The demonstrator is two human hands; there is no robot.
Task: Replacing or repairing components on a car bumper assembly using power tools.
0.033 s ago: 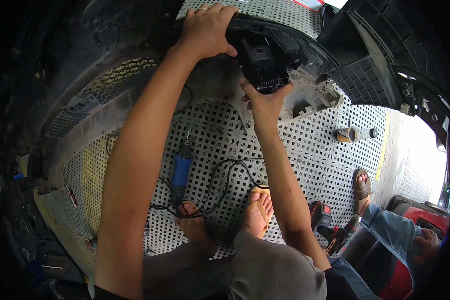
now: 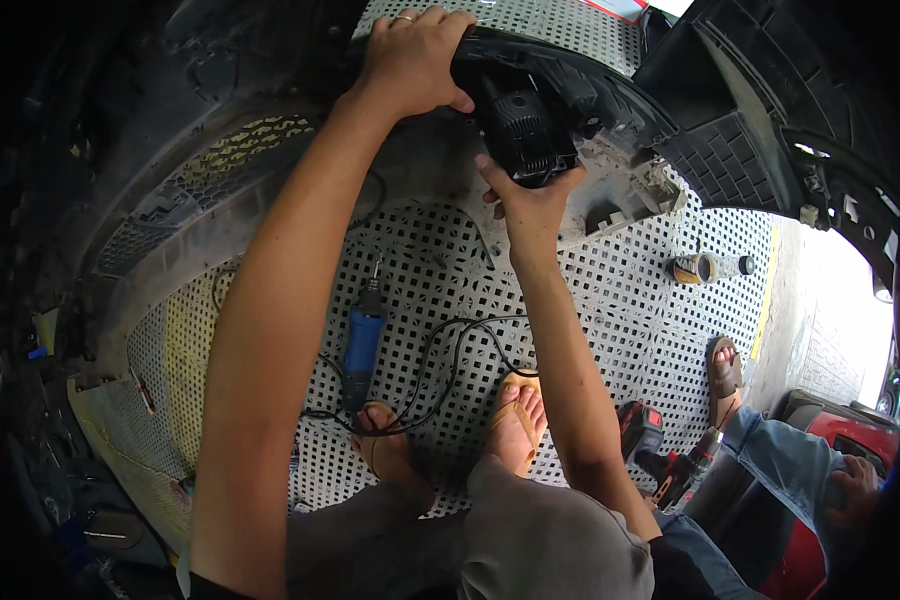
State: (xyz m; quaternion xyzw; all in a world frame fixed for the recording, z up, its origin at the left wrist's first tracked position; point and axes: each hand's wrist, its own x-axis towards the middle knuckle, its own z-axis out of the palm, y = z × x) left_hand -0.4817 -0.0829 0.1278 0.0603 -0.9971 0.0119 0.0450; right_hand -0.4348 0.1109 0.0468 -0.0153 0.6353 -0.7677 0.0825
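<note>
A large black plastic car bumper curves across the far side, its inner face dusty. My left hand grips its upper edge, fingers hooked over the rim and thumb on the inner side. My right hand holds the lower end of a black ribbed plastic housing, thumb and fingers around its sides. The housing lies against the inside of the bumper, just right of my left thumb. Its far end is dark, so how it sits there is hard to make out.
On the perforated floor mat lie a blue corded tool with a metal tip, its black cable, a squat jar and a cordless drill. Another person's jeans-clad leg and hand are at the right.
</note>
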